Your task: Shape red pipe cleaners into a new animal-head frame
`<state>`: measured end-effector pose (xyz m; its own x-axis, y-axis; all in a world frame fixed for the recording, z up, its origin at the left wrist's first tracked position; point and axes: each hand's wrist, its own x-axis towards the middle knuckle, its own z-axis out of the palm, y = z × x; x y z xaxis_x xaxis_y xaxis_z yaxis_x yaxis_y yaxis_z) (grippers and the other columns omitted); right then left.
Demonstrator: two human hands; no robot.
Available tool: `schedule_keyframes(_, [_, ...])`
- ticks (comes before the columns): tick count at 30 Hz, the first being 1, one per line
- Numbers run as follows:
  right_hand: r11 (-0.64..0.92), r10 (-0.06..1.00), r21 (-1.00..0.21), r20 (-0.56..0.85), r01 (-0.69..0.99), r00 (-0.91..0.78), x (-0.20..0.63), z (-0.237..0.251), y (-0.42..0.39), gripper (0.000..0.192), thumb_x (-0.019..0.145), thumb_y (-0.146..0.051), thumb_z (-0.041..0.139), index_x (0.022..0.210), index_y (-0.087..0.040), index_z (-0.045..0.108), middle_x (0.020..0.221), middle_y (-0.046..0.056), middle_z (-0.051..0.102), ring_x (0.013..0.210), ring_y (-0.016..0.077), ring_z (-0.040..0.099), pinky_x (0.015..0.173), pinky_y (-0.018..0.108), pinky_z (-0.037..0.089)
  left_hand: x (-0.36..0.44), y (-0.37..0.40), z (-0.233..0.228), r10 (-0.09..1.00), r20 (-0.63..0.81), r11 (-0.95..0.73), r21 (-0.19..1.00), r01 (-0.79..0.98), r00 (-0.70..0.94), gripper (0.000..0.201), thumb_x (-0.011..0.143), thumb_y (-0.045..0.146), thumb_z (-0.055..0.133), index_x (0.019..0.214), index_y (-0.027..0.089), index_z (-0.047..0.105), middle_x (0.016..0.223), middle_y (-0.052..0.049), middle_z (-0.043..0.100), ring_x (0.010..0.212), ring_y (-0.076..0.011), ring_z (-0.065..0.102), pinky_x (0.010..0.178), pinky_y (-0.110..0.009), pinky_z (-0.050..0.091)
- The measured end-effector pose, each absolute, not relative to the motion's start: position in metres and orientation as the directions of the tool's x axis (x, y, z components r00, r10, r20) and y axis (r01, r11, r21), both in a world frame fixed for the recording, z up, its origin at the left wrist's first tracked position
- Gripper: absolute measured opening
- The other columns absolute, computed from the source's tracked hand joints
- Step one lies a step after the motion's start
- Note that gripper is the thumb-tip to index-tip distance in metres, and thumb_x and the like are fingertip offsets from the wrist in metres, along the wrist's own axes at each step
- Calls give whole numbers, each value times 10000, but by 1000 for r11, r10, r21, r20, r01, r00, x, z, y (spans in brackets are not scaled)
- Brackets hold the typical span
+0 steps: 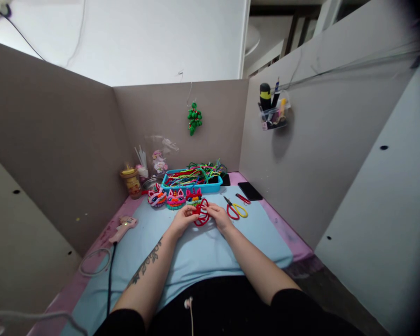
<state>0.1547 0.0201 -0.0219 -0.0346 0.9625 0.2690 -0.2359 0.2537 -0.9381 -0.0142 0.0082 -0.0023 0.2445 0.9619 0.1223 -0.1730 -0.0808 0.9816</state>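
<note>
Between my two hands is a red pipe cleaner shape (202, 219) bent into several loops, held above the light blue cloth (210, 252). My left hand (184, 219) pinches its left side, fingers closed. On its right side, my right hand (219, 216) grips a loop between thumb and fingers. Just beyond my hands sit colourful fuzzy animal heads with ears: a striped one (157, 198), a pink one (175, 199) and a red-eared one (193, 196) partly covered by the red loops. Scissors (236, 209) with one red and one yellow handle lie open to the right of my right hand.
A blue tray (210, 188) of coloured pipe cleaners stands at the back. Right of it lie a black phone (250, 191) and a red tool (243, 199). At left are a pink glue gun (123, 228) with its cable and a lidded cup (131, 183). Partitions enclose three sides.
</note>
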Motion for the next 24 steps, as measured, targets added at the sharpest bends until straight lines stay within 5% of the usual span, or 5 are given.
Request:
schedule_keyframes(7, [420,902,-908,417,0,114,156,-18,12,419,711,-400,609,1083,-211,564,952,58,589,812,179,544,723,303,445,-16,13,-2,985,171,-164,974,-159,34,431,536,326,787,857,155,555,688,-13,633,625,-133,595,604,-233,437])
schedule_keyframes(11, [496,867,-865,489,78,-97,148,-17,0,421,688,-374,659,1064,-213,560,731,-3,563,634,137,507,612,260,419,-16,15,-4,977,213,-213,972,-103,-13,409,542,322,776,842,155,554,685,-4,623,625,-128,589,599,-227,440])
schedule_keyframes(14, [508,852,-856,485,89,-196,142,-17,-5,388,690,-340,662,1048,-213,581,745,-1,596,617,132,515,603,260,419,-15,15,-6,968,249,-246,966,-75,34,370,569,301,757,842,158,553,715,-6,627,650,-129,593,617,-230,448])
schedule_keyframes(18, [533,835,-840,503,99,-224,140,-18,-4,210,749,-318,588,918,-205,640,866,31,647,760,167,578,708,293,442,-13,13,-7,965,255,-251,966,-57,68,353,575,294,747,838,156,556,740,-20,637,674,-138,601,637,-238,454])
schedule_keyframes(24, [498,865,-863,488,90,-115,139,-26,3,215,699,-311,637,859,-202,544,726,-17,580,639,135,538,604,256,427,-13,13,-7,962,265,-264,964,-35,64,341,578,290,745,834,157,563,725,-12,624,661,-132,593,626,-236,452])
